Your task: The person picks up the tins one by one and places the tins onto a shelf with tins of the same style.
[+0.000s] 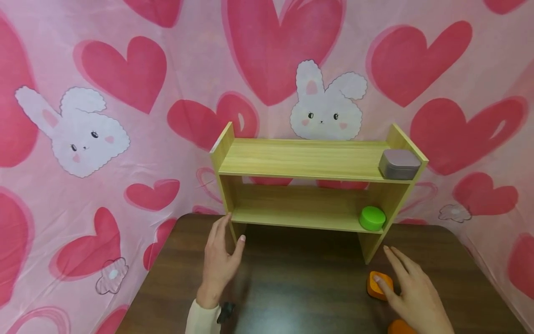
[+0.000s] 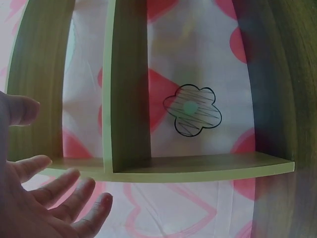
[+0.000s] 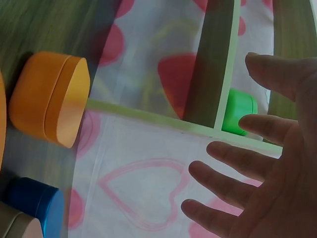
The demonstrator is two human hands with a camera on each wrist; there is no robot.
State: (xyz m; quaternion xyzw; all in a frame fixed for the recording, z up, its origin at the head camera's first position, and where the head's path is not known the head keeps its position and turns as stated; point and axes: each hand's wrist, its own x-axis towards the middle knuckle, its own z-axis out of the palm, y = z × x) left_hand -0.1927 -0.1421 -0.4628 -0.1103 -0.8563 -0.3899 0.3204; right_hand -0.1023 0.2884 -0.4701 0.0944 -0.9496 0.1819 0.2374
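Observation:
A two-tier wooden shelf [image 1: 300,158] stands at the back of the dark table. My left hand [image 1: 220,262] is by its left side panel, fingers extended and thumb spread, holding nothing; the left wrist view shows the same hand [image 2: 49,208] with fingers apart. On the right, my right hand [image 1: 417,292] hovers with fingers straight, its thumb overlapping an orange rounded-square tin [image 1: 372,290] in the head view. In the right wrist view, the palm faces the shelf and the orange tin [image 3: 34,94] appears away from the fingers. A round green tin [image 1: 372,219] sits on the lower tier's right end.
A greyish-mauve tin [image 1: 399,165] rests at the upper tier's right end. Another orange object [image 1: 400,327] is partly cut off at the bottom edge. In the right wrist view, a blue tin [image 3: 32,198] and a beige tin [image 3: 19,225] stand nearby. Pink heart-patterned fabric [image 1: 267,116] hangs behind.

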